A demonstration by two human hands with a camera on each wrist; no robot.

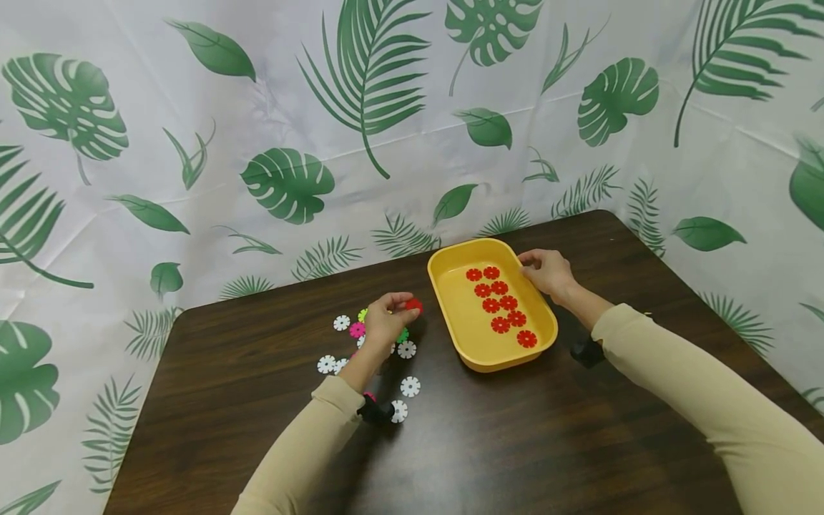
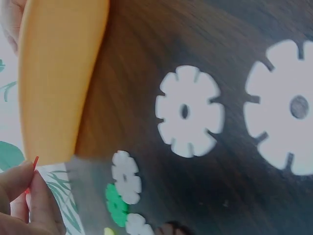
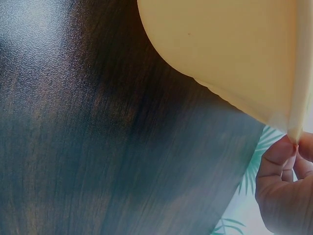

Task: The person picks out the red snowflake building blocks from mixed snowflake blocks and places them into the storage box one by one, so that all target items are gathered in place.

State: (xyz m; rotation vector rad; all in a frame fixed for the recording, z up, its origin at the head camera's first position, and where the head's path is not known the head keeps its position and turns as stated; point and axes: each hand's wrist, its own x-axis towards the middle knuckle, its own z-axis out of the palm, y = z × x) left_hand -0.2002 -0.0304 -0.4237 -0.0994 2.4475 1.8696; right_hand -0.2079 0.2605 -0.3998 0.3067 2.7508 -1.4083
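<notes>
A red notched disc (image 1: 414, 306) is pinched between the thumb and fingers of my left hand (image 1: 385, 320), just left of the yellow tray (image 1: 450, 325). In the left wrist view only a thin red edge of this disc shows at the fingertips. My right hand (image 1: 548, 272) grips the tray's right rim between thumb and fingers, seen closely in the right wrist view. Inside the tray lie several red discs (image 1: 491, 305), mostly in two rows. Under and around my left hand are white discs (image 1: 410, 387), pink discs (image 1: 357, 330) and a green disc (image 2: 117, 204), partly hidden by the hand and wrist.
The dark wooden table (image 1: 515, 443) carries everything. A white cloth with green leaves (image 1: 386, 143) hangs behind its back edge and along the right side. Black wrist straps (image 1: 375, 410) sit below both sleeves.
</notes>
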